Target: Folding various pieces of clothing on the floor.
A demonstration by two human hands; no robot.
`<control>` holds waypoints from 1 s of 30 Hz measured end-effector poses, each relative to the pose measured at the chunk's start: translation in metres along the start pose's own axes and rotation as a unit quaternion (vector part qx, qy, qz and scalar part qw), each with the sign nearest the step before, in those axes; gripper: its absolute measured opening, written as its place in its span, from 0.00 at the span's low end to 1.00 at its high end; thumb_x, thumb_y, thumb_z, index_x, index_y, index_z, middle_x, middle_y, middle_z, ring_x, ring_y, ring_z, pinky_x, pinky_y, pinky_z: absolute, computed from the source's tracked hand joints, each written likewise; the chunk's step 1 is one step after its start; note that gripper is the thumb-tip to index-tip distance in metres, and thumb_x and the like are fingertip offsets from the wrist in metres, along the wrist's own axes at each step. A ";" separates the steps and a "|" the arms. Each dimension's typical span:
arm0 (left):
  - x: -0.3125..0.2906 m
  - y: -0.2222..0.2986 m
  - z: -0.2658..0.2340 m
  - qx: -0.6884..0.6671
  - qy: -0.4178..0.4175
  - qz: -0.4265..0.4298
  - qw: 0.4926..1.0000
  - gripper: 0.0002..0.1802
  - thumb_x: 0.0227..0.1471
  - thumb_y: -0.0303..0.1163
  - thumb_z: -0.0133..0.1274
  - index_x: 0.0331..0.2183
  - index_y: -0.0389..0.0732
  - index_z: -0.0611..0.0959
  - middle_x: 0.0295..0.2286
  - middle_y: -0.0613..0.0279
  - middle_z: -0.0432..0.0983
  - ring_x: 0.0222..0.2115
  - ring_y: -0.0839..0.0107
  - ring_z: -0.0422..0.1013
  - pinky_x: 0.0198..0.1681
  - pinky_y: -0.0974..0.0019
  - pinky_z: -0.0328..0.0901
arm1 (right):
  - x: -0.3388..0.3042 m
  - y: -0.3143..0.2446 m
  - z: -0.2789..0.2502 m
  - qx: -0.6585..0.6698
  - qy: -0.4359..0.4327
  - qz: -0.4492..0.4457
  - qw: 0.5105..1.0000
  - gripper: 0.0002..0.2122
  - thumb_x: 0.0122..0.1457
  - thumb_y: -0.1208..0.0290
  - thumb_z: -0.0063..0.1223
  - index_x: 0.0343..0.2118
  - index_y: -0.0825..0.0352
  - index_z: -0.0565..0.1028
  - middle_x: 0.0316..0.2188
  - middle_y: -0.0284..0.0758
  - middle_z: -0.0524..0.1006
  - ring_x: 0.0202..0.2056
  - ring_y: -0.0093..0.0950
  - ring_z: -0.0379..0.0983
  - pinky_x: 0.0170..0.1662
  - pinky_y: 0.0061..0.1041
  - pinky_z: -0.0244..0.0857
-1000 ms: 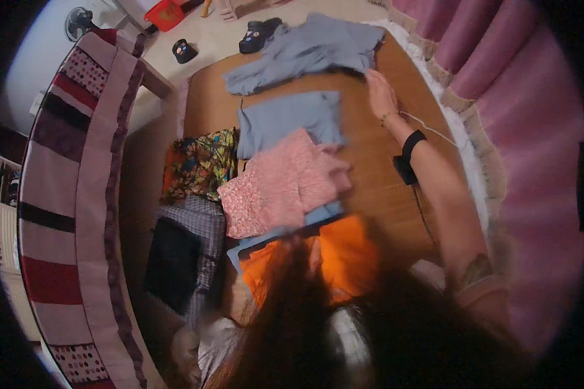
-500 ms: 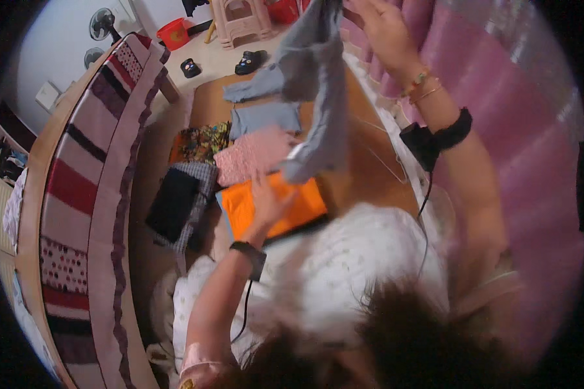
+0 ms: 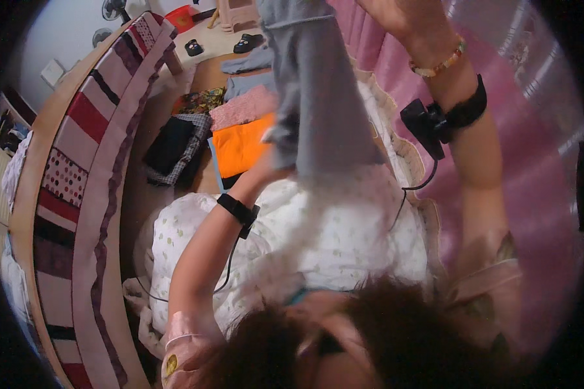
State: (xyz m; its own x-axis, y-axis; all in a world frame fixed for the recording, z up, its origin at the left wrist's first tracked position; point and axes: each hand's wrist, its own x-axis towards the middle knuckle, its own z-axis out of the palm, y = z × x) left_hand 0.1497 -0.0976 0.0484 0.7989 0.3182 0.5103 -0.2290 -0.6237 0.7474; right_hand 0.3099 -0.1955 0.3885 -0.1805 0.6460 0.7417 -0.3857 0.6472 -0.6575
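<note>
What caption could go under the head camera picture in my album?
Hanging grey garment, left hand at its lower part, right hand held high, folded orange cloth beyond.

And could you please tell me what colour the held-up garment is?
The held-up garment is a muted grey-blue, showing best in the head view.

Right hand (image 3: 405, 14) bare, beaded bracelet (image 3: 442, 63) in mixed colours at the wrist. Further up the arm — black strap (image 3: 472, 107) with a chunky black box (image 3: 422, 126), thin dark cable (image 3: 424, 187) running off it. Left hand (image 3: 272, 162) bare too; black wristband (image 3: 233, 207), smaller-looking black box (image 3: 248, 223), thin cable (image 3: 229, 266). Short sleeves, pale pink — left sleeve (image 3: 191, 340) has a yellowish mark, right sleeve (image 3: 490, 285) greenish patches.
</note>
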 end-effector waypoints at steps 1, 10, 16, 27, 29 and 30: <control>-0.002 0.001 0.001 -0.128 0.024 -0.053 0.990 0.33 0.45 0.21 0.60 0.54 0.37 0.70 0.52 0.58 0.68 0.51 0.66 0.65 0.57 0.63 0.60 | 0.000 -0.002 0.007 0.037 0.008 0.014 0.999 0.17 0.61 0.64 0.53 0.43 0.75 0.74 0.40 0.41 0.75 0.45 0.32 0.71 0.52 0.33 0.68; 0.033 0.096 0.045 -0.124 0.059 -0.088 0.987 0.29 0.44 0.34 0.64 0.49 0.36 0.76 0.43 0.59 0.76 0.43 0.68 0.71 0.50 0.66 0.65 | -0.038 -0.005 0.015 0.197 -0.020 0.094 0.976 0.17 0.58 0.65 0.57 0.41 0.77 0.74 0.36 0.43 0.78 0.37 0.33 0.77 0.43 0.32 0.75; -0.015 0.115 -0.044 0.193 0.118 -0.239 0.944 0.17 0.40 0.24 0.61 0.37 0.35 0.81 0.34 0.58 0.80 0.36 0.70 0.75 0.42 0.67 0.67 | -0.104 -0.025 -0.122 -0.275 0.150 0.021 0.949 0.13 0.58 0.73 0.55 0.44 0.75 0.74 0.38 0.36 0.77 0.37 0.26 0.75 0.43 0.24 0.69; -0.118 0.161 -0.019 0.273 -0.113 -0.337 0.894 0.18 0.41 0.26 0.62 0.38 0.37 0.78 0.31 0.50 0.74 0.30 0.53 0.73 0.33 0.56 0.67 | -0.271 0.078 -0.087 -0.539 0.358 0.129 0.752 0.18 0.51 0.79 0.59 0.46 0.67 0.70 0.45 0.36 0.70 0.45 0.27 0.68 0.46 0.23 0.65; -0.132 0.146 -0.010 0.263 -0.077 -0.380 0.884 0.21 0.43 0.32 0.63 0.41 0.37 0.78 0.31 0.51 0.74 0.31 0.53 0.73 0.35 0.57 0.68 | -0.290 0.096 -0.054 -0.675 0.254 0.188 0.667 0.24 0.48 0.78 0.62 0.49 0.65 0.67 0.49 0.40 0.67 0.50 0.33 0.66 0.51 0.28 0.62; -0.133 0.139 -0.005 0.260 -0.042 -0.364 0.893 0.22 0.44 0.34 0.63 0.42 0.38 0.77 0.33 0.51 0.74 0.33 0.53 0.72 0.37 0.58 0.68 | -0.298 0.109 -0.041 -0.607 0.232 0.255 0.716 0.23 0.47 0.77 0.62 0.48 0.65 0.68 0.49 0.41 0.67 0.51 0.36 0.65 0.53 0.32 0.61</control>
State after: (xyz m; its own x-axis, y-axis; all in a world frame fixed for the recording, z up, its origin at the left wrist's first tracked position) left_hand 0.0086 -0.2233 0.0868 0.6749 0.7334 -0.0812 0.6408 -0.5280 0.5574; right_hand 0.3586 -0.3008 0.0902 0.4101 0.8071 0.4247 0.7446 -0.0274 -0.6669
